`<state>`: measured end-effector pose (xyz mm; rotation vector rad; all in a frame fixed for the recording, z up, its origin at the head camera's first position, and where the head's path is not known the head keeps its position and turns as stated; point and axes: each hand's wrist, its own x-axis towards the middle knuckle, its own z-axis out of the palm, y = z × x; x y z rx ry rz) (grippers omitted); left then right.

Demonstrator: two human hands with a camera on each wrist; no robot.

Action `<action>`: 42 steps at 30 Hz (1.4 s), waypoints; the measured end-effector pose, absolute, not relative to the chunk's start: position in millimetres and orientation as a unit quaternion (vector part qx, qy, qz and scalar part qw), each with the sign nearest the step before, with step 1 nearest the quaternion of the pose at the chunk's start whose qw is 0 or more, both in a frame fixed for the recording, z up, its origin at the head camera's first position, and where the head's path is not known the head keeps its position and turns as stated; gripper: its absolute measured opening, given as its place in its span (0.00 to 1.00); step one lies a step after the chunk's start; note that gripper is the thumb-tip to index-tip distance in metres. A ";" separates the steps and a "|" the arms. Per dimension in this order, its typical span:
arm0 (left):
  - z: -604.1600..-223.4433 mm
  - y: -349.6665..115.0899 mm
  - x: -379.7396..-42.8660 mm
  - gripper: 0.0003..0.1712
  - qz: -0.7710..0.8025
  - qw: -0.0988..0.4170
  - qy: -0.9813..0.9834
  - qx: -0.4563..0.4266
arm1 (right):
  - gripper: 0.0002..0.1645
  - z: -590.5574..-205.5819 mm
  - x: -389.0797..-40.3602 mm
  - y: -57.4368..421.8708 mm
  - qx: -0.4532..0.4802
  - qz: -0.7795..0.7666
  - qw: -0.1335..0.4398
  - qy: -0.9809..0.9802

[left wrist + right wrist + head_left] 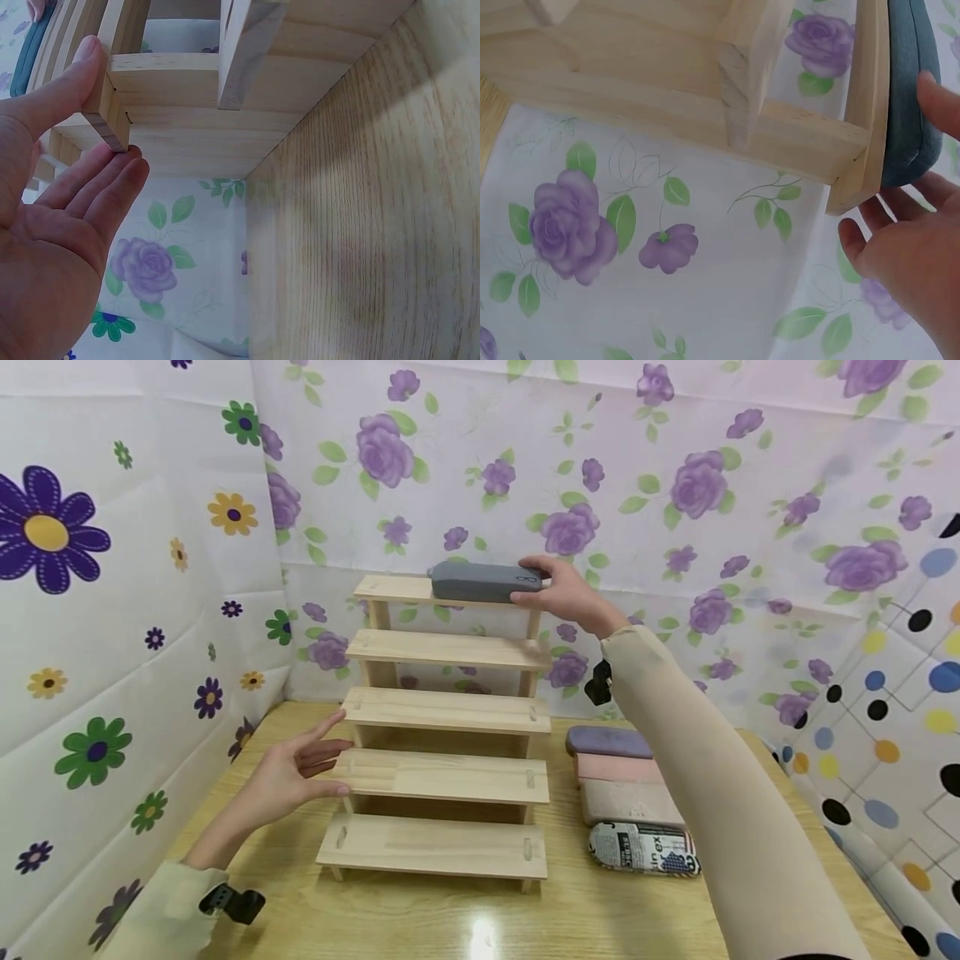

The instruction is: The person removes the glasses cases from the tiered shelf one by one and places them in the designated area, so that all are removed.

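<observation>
A pale wooden stepped rack [450, 710] stands against the flowered back wall, its boards rising toward the back. On the top board lies a grey-blue glasses case [480, 581] with a small glasses mark at its right end. My right hand [566, 593] grips that right end, thumb in front and fingers behind; the right wrist view shows the case [911, 97] resting along the board. My left hand [300, 768] is at the rack's left side, its thumb and fingers pinching the end of a lower board [112, 120].
Right of the rack, several more cases lie in a column on the wooden table [390, 918]: a purple one [607, 741], a pink one [618, 767], a beige one [630, 802] and a newspaper-print one [641, 849]. Patterned cloth walls enclose the left, back and right.
</observation>
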<state>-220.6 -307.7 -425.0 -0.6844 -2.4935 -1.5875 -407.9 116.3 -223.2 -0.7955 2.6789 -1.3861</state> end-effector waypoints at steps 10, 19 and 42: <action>-424.7 -307.0 -222.2 0.63 -0.531 0.050 -0.817 -0.219 | 0.43 -217.2 -411.2 110.2 -0.222 -0.450 0.031 0.865; -424.2 -307.9 -219.9 0.62 -0.528 0.053 -0.817 -0.224 | 0.36 -221.1 -408.5 108.9 -0.220 -0.507 0.031 0.832; -424.0 -306.0 -219.3 0.62 -0.522 0.056 -0.823 -0.218 | 0.31 -241.4 -390.2 118.8 -0.245 -0.599 -0.030 0.762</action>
